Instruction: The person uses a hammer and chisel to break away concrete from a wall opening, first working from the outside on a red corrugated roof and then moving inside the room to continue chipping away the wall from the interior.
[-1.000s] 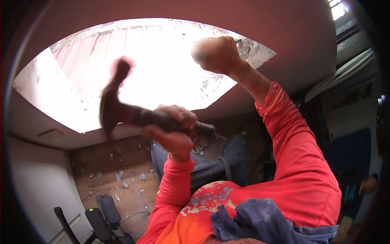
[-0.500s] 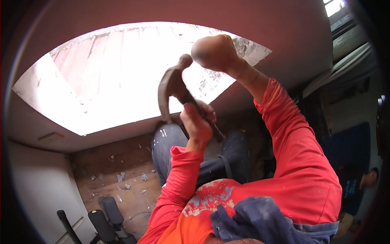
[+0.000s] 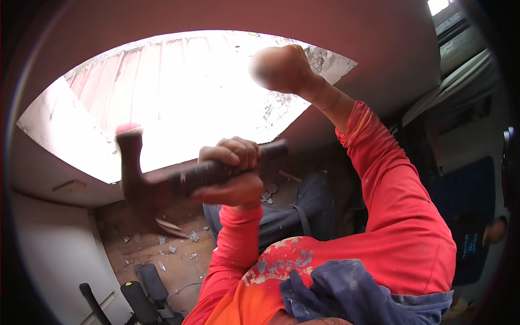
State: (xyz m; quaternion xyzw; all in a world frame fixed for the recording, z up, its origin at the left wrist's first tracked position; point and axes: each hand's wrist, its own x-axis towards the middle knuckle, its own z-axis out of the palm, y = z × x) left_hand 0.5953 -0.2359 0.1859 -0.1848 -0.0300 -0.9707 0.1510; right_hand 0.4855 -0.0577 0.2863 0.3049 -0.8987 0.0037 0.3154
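My left hand (image 3: 233, 168) is wrapped round the dark handle of a claw hammer (image 3: 132, 168), which lies roughly level and is a little blurred by motion. Its head is off to the left, the striking face up and the claw down. Farther up and to the right, my right hand (image 3: 292, 70) is closed in a fist by the right side of a bright opening. A blurred round patch (image 3: 264, 67) covers the front of that fist, and I cannot make out what it grips. The hammer head is well apart from the right hand.
The bright opening (image 3: 179, 108) in the pale wall has rough, chipped edges and a red-and-white ribbed sheet beyond. Grey fragments (image 3: 172, 249) litter the wooden floor (image 3: 141, 238). Black padded equipment (image 3: 138, 300) stands lower left, beside a white cabinet (image 3: 54, 244). Another person (image 3: 476, 238) is at right.
The hammer has swung from near the right fist away to the left, turning from upright to roughly level. My right hand has stayed almost in place.
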